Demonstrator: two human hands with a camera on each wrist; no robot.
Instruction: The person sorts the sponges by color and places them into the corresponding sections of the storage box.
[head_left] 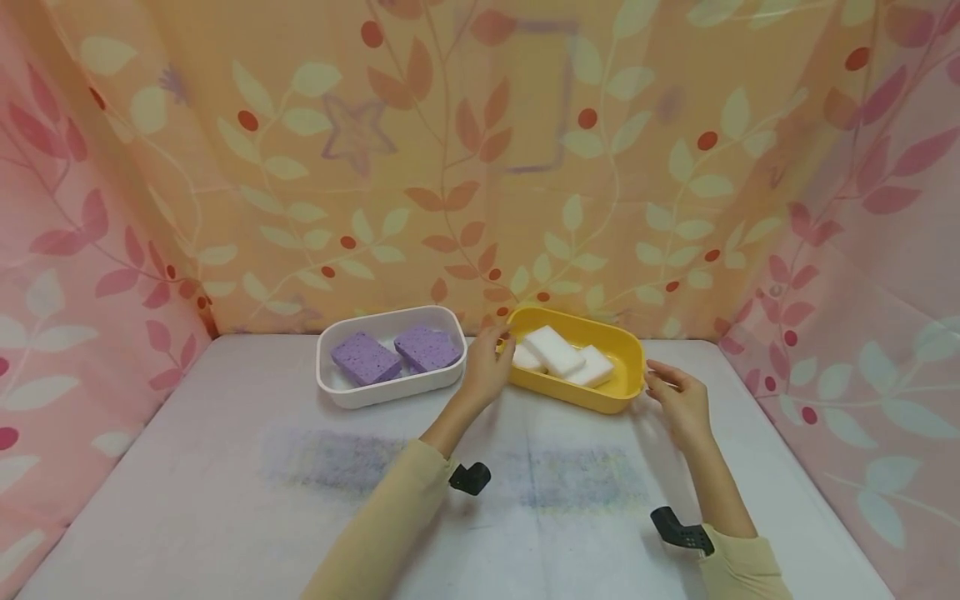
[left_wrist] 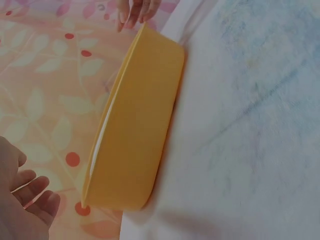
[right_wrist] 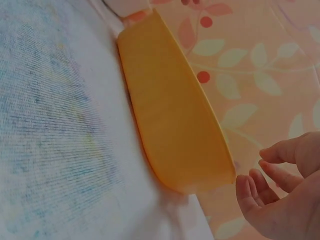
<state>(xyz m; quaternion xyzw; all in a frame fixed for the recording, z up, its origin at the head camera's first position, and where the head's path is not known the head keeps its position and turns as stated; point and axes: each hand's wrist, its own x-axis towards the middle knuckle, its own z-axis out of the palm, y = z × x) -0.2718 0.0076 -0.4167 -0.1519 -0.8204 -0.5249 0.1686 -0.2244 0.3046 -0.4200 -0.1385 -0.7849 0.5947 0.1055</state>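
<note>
A yellow tray (head_left: 564, 389) sits at the back of the table, holding several white sponges (head_left: 555, 351). At its left end is my left hand (head_left: 487, 367), fingers loosely bent beside the rim; the left wrist view shows a gap between this hand (left_wrist: 29, 200) and the tray wall (left_wrist: 132, 125). My right hand (head_left: 682, 408) is at the opposite end. In the right wrist view its curved fingertips (right_wrist: 244, 192) come right up to the tray's corner, with nothing between thumb and fingers.
Left of the yellow tray stands a white tray (head_left: 397, 393) with two purple sponges (head_left: 366, 358) inside. Blue-purple smudges (head_left: 577, 479) mark the white tabletop (head_left: 225, 517). A leaf-patterned curtain (head_left: 450, 167) rises directly behind the trays, and pink ones flank the table.
</note>
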